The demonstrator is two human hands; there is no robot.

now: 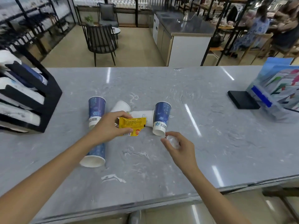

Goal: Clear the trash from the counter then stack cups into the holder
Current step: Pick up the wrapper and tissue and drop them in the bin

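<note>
My left hand (111,125) pinches a yellow snack wrapper (131,126) above the grey marble counter (161,167). My right hand (178,146) curls around a small crumpled piece of clear plastic (172,139). Several paper cups lie on their sides around the hands: a blue cup (96,110) at left, a blue cup (161,117) at right, a blue cup (95,156) under my left wrist, and two white cups (120,106) (145,118) behind the wrapper. The black cup holder (48,101) stands at the far left with stacked cups in its slots.
A black flat box (243,99) and a colourful plastic bag (278,91) sit at the counter's right end. The counter's near edge runs below my forearms. Beyond the counter are chairs, shelves and seated people.
</note>
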